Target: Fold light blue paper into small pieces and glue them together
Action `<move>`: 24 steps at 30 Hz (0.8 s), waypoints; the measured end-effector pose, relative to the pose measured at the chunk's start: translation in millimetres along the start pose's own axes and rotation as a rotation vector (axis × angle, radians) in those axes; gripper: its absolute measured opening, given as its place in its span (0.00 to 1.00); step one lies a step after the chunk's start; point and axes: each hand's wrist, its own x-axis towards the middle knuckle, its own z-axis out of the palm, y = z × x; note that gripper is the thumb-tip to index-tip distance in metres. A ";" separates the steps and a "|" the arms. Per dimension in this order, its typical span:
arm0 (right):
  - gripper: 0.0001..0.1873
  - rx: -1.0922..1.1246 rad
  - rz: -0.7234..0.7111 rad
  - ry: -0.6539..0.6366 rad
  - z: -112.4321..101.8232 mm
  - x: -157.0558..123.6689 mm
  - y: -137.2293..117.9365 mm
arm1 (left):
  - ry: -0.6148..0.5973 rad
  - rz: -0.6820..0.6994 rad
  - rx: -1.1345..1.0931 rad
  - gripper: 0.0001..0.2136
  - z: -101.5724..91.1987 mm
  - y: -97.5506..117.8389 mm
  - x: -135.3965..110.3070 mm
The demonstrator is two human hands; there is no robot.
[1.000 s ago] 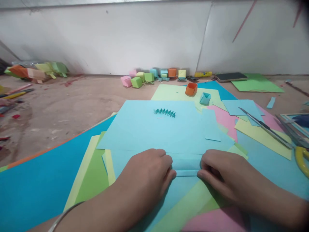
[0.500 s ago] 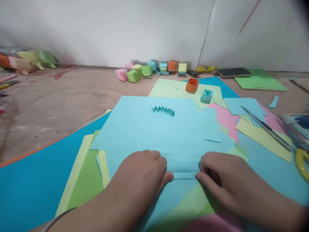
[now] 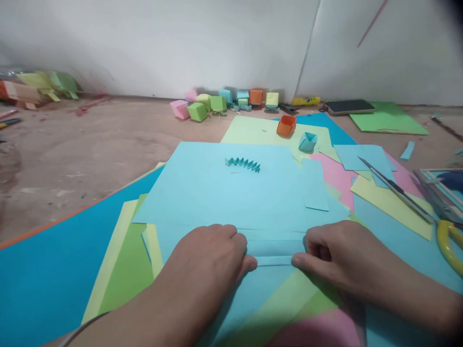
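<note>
Between my two hands lies a light blue paper strip with a narrow fold along its near edge. My left hand grips its left end, fingers curled and thumb on the folded edge. At the other end my right hand has its thumb on the fold and its fingers curled behind. The strip's ends are hidden under both hands. Just beyond lies a large light blue sheet, with a zigzag-folded teal paper strip on it. A small blue paper rectangle rests at that sheet's right side.
Several folded paper cubes line the wall. An orange paper box and a blue one stand nearer. To the right lie a cutter knife, yellow-handled scissors, a phone and a glue tube.
My right hand has shifted slightly, its fingers a little farther from the strip's middle while the thumb stays on the fold. My left hand keeps its hold.
</note>
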 end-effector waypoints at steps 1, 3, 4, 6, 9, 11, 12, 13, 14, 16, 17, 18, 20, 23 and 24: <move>0.18 0.003 0.002 0.000 0.4 0.3 0.8 | -0.002 -0.002 0.010 0.12 -0.7 -1.2 -0.4; 0.14 0.006 0.004 0.018 2.1 0.5 3.0 | -0.018 -0.010 0.023 0.13 -2.5 -4.3 -1.1; 0.12 0.001 -0.002 0.031 3.2 0.2 4.3 | -0.028 -0.016 0.026 0.13 -3.4 -5.8 -1.3; 0.10 -0.031 -0.029 0.062 5.6 -1.0 6.4 | -0.048 -0.030 0.021 0.14 -5.0 -8.3 -1.5; 0.11 -0.108 -0.072 0.107 8.3 -3.4 8.0 | -0.047 -0.040 0.012 0.14 -5.6 -10.3 -1.6; 0.14 -0.147 -0.098 0.137 9.1 -4.4 8.7 | -0.030 -0.028 0.005 0.14 -4.6 -11.3 -2.0; 0.15 -0.161 -0.115 0.150 9.2 -4.6 9.3 | -0.019 -0.022 0.005 0.14 -3.8 -11.8 -2.6; 0.16 -0.172 -0.136 0.166 9.2 -4.6 10.0 | -0.007 -0.017 0.011 0.13 -2.9 -12.5 -3.4; 0.16 -0.181 -0.161 0.185 9.1 -4.5 10.8 | 0.014 -0.018 0.023 0.12 -2.0 -13.1 -4.4; 0.14 -0.185 -0.225 0.234 9.0 -4.5 12.3 | 0.071 -0.026 0.053 0.10 0.0 -14.1 -7.2; 0.13 -0.185 -0.272 0.266 9.0 -4.7 12.4 | 0.108 -0.019 0.061 0.08 1.1 -14.3 -8.7; 0.12 -0.189 -0.330 0.313 9.2 -5.3 11.7 | 0.154 0.004 0.059 0.07 2.4 -14.0 -10.1; 0.12 -0.203 -0.474 0.453 10.5 -7.6 7.5 | 0.248 0.099 0.027 0.06 5.5 -12.5 -12.1; 0.15 -0.231 -0.685 0.598 16.6 -13.4 -4.2 | 0.325 0.275 -0.032 0.06 10.6 -9.3 -13.1; 0.14 -0.251 -0.728 0.614 19.8 -15.4 -8.2 | 0.330 0.309 -0.045 0.06 12.2 -8.8 -13.0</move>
